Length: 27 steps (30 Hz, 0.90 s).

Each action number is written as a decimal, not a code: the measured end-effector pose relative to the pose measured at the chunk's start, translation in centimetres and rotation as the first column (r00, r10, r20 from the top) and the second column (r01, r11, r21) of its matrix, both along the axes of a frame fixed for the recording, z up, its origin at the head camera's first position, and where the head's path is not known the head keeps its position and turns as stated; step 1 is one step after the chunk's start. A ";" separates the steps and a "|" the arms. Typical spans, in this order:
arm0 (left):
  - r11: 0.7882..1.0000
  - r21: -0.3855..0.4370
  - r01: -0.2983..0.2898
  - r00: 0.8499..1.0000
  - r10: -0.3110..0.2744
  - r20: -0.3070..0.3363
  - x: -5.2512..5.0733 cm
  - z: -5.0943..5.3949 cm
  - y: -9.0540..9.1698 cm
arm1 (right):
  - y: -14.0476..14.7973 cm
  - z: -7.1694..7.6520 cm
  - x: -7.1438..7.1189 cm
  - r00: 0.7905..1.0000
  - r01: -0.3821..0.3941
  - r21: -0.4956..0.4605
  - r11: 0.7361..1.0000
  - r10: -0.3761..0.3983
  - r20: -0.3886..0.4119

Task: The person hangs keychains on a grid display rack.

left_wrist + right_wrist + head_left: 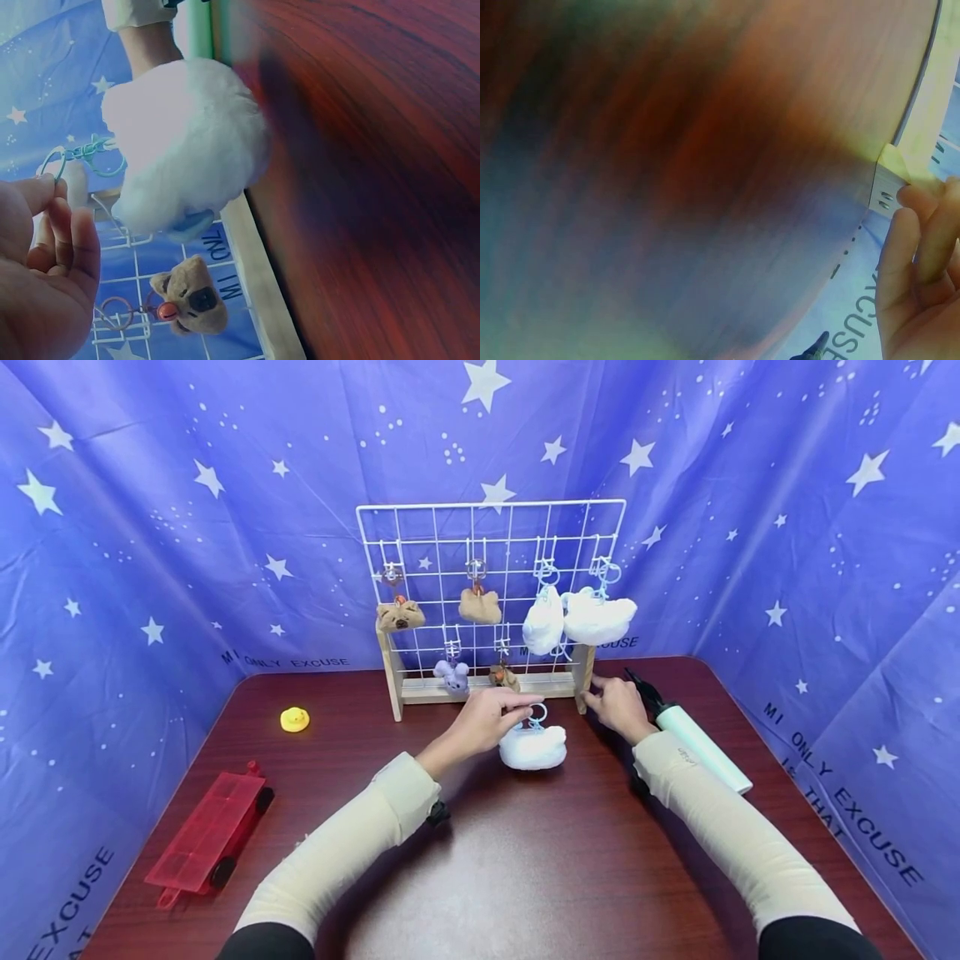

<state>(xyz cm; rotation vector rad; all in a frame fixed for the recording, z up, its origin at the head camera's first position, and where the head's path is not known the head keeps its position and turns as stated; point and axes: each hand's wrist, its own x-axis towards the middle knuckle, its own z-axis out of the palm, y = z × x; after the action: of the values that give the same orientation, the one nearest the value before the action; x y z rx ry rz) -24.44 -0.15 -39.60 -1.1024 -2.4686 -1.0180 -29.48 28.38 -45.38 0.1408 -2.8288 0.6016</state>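
A white plush keychain (533,748) hangs just above the table in front of the rack. My left hand (480,723) pinches its light blue key ring (54,163) between thumb and forefinger; the plush (191,142) dangles free below. The white wire grid rack (491,503) stands on wooden legs at the back. At its right end, my right hand (619,706) grips the wooden leg (583,681) with its fingertips. In the right wrist view, fingers (921,202) meet the pale wooden foot (890,176). Two white plush keychains (600,617) hang on upper right hooks.
Brown plush keychains (480,607) and a purple one (452,677) hang on other hooks. At left are a yellow rubber duck (295,720) and a red toy wagon (210,835). A pale green umbrella-like object with a black end (703,747) lies beside the right forearm.
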 end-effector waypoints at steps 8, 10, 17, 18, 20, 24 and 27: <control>0.999 0.028 -0.024 1.000 0.024 0.017 -0.5 0.0 1.1 | 0.0 0.2 0.0 1.000 0.001 -0.002 1.000 -0.001 0.014; 0.999 0.041 -0.024 1.000 0.023 0.018 -0.6 0.0 1.3 | 0.0 0.2 0.0 1.000 0.003 -0.001 1.000 -0.003 0.015; 0.997 0.064 -0.050 0.996 0.046 0.073 -1.0 -0.3 1.8 | 0.1 0.2 0.0 1.000 -0.002 0.004 1.000 0.002 -0.001; 0.996 0.065 -0.057 0.995 0.051 0.082 -1.0 -0.3 1.9 | 0.1 0.2 0.0 1.000 -0.001 0.007 1.000 0.001 -0.006; 0.995 0.065 -0.070 0.994 0.064 0.094 -1.1 -0.3 2.1 | 0.1 0.1 -0.1 1.000 0.000 0.016 1.000 0.000 -0.013; 0.995 0.068 -0.075 0.993 0.069 0.092 -1.3 -0.4 2.6 | 0.0 0.0 -0.1 1.000 0.004 0.017 1.000 -0.004 -0.002; 0.995 0.070 -0.069 0.995 0.064 0.070 -1.5 -0.5 3.0 | 0.0 0.0 0.0 1.000 0.002 0.014 1.000 -0.002 -0.007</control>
<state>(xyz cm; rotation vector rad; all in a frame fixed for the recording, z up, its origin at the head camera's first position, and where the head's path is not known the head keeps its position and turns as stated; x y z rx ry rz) -25.97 2.85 -40.06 -0.9719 -2.4819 -1.1329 -29.48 28.34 -45.39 0.1419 -2.8267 0.5792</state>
